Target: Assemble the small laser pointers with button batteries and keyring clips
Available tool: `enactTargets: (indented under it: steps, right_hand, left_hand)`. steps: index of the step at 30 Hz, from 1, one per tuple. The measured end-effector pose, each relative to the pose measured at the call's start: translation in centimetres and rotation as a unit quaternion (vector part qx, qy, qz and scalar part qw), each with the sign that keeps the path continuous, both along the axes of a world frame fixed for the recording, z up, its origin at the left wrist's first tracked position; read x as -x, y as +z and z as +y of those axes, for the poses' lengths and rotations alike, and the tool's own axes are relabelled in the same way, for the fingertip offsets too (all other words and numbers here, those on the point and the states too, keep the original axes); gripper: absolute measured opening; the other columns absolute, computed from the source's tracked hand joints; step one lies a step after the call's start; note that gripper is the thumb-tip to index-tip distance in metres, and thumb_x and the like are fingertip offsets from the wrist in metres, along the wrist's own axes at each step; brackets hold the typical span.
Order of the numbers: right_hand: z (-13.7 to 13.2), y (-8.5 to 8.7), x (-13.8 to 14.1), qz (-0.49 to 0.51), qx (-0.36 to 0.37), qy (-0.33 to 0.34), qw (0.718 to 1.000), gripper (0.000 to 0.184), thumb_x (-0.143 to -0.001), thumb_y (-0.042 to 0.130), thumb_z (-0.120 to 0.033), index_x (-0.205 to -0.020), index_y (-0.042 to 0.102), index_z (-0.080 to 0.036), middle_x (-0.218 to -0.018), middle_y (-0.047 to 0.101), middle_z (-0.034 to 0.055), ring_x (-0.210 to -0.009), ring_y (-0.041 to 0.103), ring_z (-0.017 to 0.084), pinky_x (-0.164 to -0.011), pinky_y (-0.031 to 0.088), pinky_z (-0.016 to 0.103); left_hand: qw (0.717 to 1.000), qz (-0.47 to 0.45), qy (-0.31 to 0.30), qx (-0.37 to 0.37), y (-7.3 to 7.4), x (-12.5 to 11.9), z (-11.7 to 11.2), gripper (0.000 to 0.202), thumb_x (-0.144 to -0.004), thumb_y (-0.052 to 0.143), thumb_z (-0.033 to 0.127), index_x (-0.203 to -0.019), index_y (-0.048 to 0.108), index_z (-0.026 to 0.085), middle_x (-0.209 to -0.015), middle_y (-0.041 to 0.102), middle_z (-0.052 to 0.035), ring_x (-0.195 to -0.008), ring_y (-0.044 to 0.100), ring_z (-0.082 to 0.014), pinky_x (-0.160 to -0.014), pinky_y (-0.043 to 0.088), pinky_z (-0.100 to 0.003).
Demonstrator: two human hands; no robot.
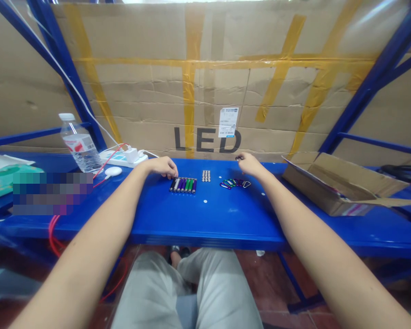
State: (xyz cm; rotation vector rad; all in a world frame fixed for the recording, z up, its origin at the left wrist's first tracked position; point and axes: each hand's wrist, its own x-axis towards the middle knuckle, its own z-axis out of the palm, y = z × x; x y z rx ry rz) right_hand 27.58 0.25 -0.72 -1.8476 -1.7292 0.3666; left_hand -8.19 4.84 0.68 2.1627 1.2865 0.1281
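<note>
Sitting w/ hands (pixel 162 167) by flashlights (pixel 182 185), cardboard box (pixel 315 187) open.

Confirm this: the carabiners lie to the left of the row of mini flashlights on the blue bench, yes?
Not quite: the head view shows the carabiners to the right of the row of mini flashlights, not the left. They do lie on the blue bench.

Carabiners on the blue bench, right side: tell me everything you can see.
The small carabiner clips lie flat in a loose, overlapping row on the blue metal bench top. They look like coloured metal: purple, green, blue and silver. They sit just in front of the right hand, apparently untouched. Their gates are too small to make out.
</note>
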Motion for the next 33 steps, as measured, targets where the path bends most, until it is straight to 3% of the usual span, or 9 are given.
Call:
enactTargets:
  steps: [4, 7, 11, 15, 20, 26, 30, 33]
  right_hand:
    - [-0.1, 0.6, -0.6, 0.009, -0.007, -0.009, 1.0, 0.042, -0.084, 0.051, -0.012, -0.123, 0.063, -0.009, -0.111, 0.072, 0.0163, -0.052, 0.059, 0.014, -0.052, 0.046, 0.025]
    - [0.0, 1.0, -1.8, -0.013, 0.0, -0.039, 0.999, 0.036, -0.083, 0.053, -0.014, -0.116, 0.066, -0.007, -0.096, 0.073, 0.0158, -0.049, 0.059, 0.015, -0.051, 0.047, 0.025]
    - [0.0, 0.7, -3.9, -0.048, 0.103, -0.076, 0.991, 0.023, -0.08, 0.059, -0.017, -0.097, 0.069, -0.005, -0.068, 0.069, 0.0135, -0.048, 0.061, 0.019, -0.049, 0.049, 0.028]
    - [0.2, -0.2, -5.0, -0.071, 0.197, -0.096, 0.973, 0.016, -0.078, 0.06, -0.018, -0.087, 0.069, -0.007, -0.06, 0.066, 0.0109, -0.047, 0.06, 0.019, -0.05, 0.051, 0.029]
    - [0.7, -0.7, -4.0, -0.092, 0.15, -0.06, 0.983, 0.023, -0.08, 0.059, -0.028, -0.084, 0.071, -0.008, -0.07, 0.069, 0.0134, -0.055, 0.064, 0.02, -0.054, 0.05, 0.029]
    - [1.1, -1.6, -2.4, -0.188, 0.11, -0.038, 0.975, 0.034, -0.079, 0.064, -0.032, -0.101, 0.073, -0.008, -0.095, 0.073, 0.0197, -0.09, 0.069, 0.027, -0.072, 0.05, 0.028]
    - [1.1, -1.8, -2.9, -0.169, 0.074, -0.021, 0.983, 0.04, -0.077, 0.065, -0.023, -0.116, 0.071, -0.014, -0.11, 0.073, 0.0137, -0.093, 0.068, 0.022, -0.073, 0.048, 0.024]
    - [0.9, -1.6, -3.6, -0.153, 0.071, 0.004, 0.986, 0.04, -0.076, 0.061, -0.014, -0.114, 0.074, -0.018, -0.103, 0.075, 0.0085, -0.087, 0.067, 0.019, -0.072, 0.047, 0.023]
  left_hand:
    - [0.999, -0.038, 0.016, -0.03, 0.0, 0.2, -0.1, 0.022, -0.065, 0.062, 0.031, -0.078, 0.073, 0.018, -0.076, 0.073, -0.0042, -0.07, 0.065, -0.0167, -0.061, 0.046, -0.024]
    - [0.994, -0.07, 0.057, -0.066, -0.6, 0.5, 0.2, 0.02, -0.065, 0.061, 0.032, -0.075, 0.071, 0.017, -0.072, 0.071, -0.0046, -0.064, 0.063, -0.0161, -0.06, 0.047, -0.025]
    - [0.984, -0.079, 0.116, -0.108, -1.9, 0.8, 1.1, 0.016, -0.064, 0.061, 0.03, -0.068, 0.068, 0.017, -0.067, 0.069, -0.0046, -0.058, 0.06, -0.0158, -0.058, 0.047, -0.026]
    - [0.98, -0.061, 0.134, -0.131, -2.8, 0.8, 1.7, 0.015, -0.066, 0.061, 0.03, -0.067, 0.067, 0.017, -0.066, 0.069, -0.0041, -0.056, 0.058, -0.0156, -0.055, 0.043, -0.026]
    - [0.972, -0.014, 0.133, -0.196, -3.3, 0.1, 2.1, 0.015, -0.069, 0.059, 0.027, -0.071, 0.069, 0.018, -0.072, 0.071, -0.0054, -0.068, 0.063, -0.019, -0.064, 0.046, -0.027]
    - [0.964, 0.004, 0.127, -0.235, -4.2, -0.7, 2.6, 0.015, -0.073, 0.059, 0.027, -0.078, 0.07, 0.02, -0.088, 0.075, -0.0064, -0.084, 0.066, -0.0218, -0.078, 0.048, -0.028]
    - [0.959, -0.025, 0.172, -0.224, -4.9, -0.3, 2.9, 0.018, -0.073, 0.06, 0.03, -0.082, 0.071, 0.02, -0.09, 0.075, -0.0053, -0.082, 0.065, -0.02, -0.076, 0.048, -0.026]
    - [0.956, -0.034, 0.191, -0.22, -5.2, 0.0, 3.0, 0.019, -0.073, 0.059, 0.03, -0.083, 0.071, 0.02, -0.087, 0.074, -0.0051, -0.077, 0.065, -0.0189, -0.071, 0.047, -0.025]
